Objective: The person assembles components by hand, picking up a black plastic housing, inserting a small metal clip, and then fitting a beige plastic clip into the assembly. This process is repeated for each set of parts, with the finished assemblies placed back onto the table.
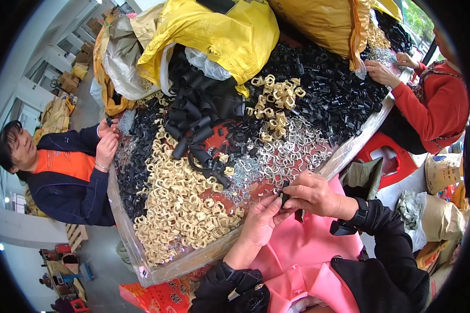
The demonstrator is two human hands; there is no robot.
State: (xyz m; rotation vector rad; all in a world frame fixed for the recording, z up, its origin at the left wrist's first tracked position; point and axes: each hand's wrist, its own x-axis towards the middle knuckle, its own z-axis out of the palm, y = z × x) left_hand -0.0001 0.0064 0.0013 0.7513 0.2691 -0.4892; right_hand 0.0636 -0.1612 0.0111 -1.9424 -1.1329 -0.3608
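My left hand and my right hand meet above the near edge of the table. Between their fingertips is a small black plastic piece, pinched from both sides; the fingers cover much of it. Just beyond my hands lie bent silver metal clips in a loose heap. Small clear or silvery bits are scattered to the left of these clips. A large pile of cream-coloured plastic buckles spreads to the left of my left hand.
Black plastic parts are heaped at the far right, near black tubes. Yellow sacks stand at the back. A wooden rim borders the table. Co-workers in an orange top and a red sleeve handle parts at either side.
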